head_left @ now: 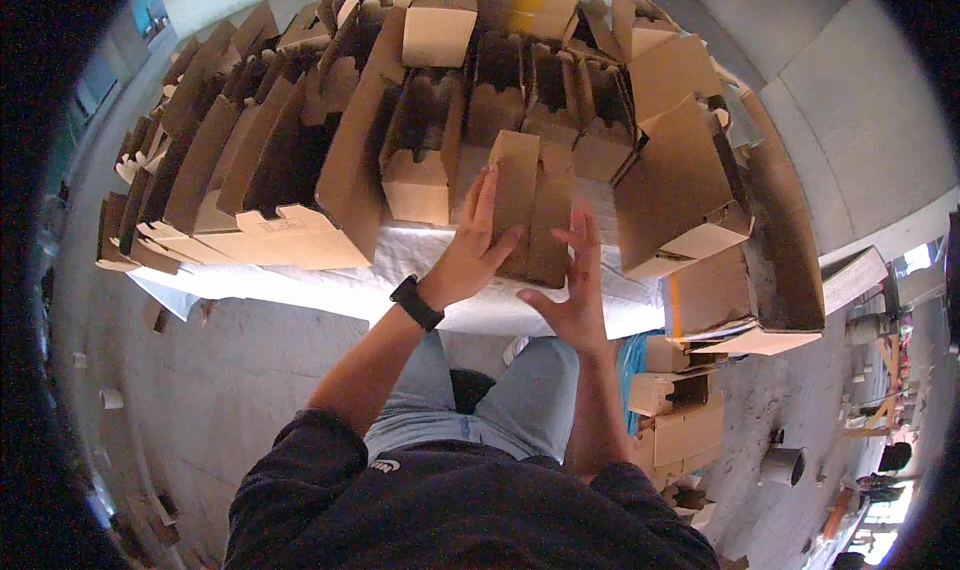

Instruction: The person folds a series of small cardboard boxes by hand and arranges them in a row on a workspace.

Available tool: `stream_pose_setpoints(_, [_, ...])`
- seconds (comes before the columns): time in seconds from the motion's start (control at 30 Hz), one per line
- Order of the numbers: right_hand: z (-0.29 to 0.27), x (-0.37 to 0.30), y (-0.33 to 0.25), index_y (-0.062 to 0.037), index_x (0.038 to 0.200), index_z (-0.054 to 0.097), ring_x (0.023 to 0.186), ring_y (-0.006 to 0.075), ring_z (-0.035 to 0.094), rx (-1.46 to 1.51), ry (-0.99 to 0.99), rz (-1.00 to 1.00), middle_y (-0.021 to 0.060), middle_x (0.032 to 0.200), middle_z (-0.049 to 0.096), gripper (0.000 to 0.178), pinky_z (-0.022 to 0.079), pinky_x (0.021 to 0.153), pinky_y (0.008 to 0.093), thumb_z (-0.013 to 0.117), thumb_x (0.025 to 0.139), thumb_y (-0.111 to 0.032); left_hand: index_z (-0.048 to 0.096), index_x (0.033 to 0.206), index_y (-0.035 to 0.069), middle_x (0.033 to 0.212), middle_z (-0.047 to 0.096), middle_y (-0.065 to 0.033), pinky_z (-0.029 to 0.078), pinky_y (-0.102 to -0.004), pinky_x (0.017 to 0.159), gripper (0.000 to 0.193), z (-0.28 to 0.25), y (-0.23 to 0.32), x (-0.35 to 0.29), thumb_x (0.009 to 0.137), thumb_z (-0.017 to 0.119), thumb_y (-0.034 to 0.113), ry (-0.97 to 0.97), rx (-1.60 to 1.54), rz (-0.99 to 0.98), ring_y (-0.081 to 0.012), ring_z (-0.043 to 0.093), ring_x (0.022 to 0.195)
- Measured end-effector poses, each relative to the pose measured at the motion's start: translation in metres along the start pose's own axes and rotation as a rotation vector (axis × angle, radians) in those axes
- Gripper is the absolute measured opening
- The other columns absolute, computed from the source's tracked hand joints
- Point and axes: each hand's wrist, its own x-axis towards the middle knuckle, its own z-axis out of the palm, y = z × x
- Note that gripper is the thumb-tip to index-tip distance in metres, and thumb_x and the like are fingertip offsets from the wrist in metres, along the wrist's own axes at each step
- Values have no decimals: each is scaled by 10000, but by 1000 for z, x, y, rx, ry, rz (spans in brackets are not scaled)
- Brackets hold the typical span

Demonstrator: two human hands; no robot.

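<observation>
Two bare arms (370, 375) reach out from a dark shirt (470, 500), past pale blue jeans (530, 380). A black watch (417, 303) sits on the left wrist.

The right grip (580, 300) is loose, with its thumb and fingers spread wide and nothing in it. The left grip (462, 262) is loose too: its fingers lie along the near left side of a brown box (515, 200), with the thumb over the box. It looks like a light touch, but I can't tell how hard it pushes.

The box is in front of the person, between the two grips. Its long way points out from the body, almost straight ahead. The left grip is nearer, as it seems to touch the box. The right grip is just beside the other long side, and a small gap seems to show there. So the box is to the right of the left grip and to the left of the right grip, and its far end reaches past both.

Under the box is a desk (480, 315) with a white cloth. Past the box stand more open boxes (420, 185). Farthest back is a box with yellow tape (535, 5).
</observation>
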Motion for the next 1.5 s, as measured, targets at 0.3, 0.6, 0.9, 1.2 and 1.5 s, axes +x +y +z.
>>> stream_pose_setpoints(0.3, [6,-18,26,-62,1402,330,1416,273,188,325,109,33,119,1539,147,736,232,1131,453,719,777,-45,10,1476,0,1527,68,-228,130,-394,1147,772,0,2,3,945,524,222,-25,-56,10,-346,90,1424])
stream_pose_setpoints(0.6, [-3,-22,11,-22,1324,440,1253,263,465,45,109,222,147,1379,452,610,432,1012,393,703,775,29,-1,1493,49,1569,16,-123,45,-391,1158,779,-4,-5,-2,938,532,165,-64,-169,-21,-261,8,1444])
stream_pose_setpoints(0.9, [-1,-20,8,-85,1105,638,1117,268,596,-365,207,74,151,1259,581,440,537,848,356,802,697,-78,-13,1473,-14,1521,50,-248,99,-389,1153,779,-2,-3,-1,881,488,59,-67,-35,44,-361,59,1428])
stream_pose_setpoints(1.2, [-1,-18,4,-87,1027,679,1100,307,605,-351,221,67,168,1234,594,391,518,881,383,827,669,-137,-16,1466,-11,1496,86,-280,178,-441,1138,789,1,4,0,872,500,53,-77,142,-11,-417,139,1397])
stream_pose_setpoints(1.5, [8,-19,-5,-52,1049,671,1158,299,569,-357,186,49,185,1316,531,411,512,891,366,824,669,-85,-48,1467,-5,1508,71,-266,154,-442,1144,750,1,6,-1,939,469,125,-74,130,-44,-402,117,1407])
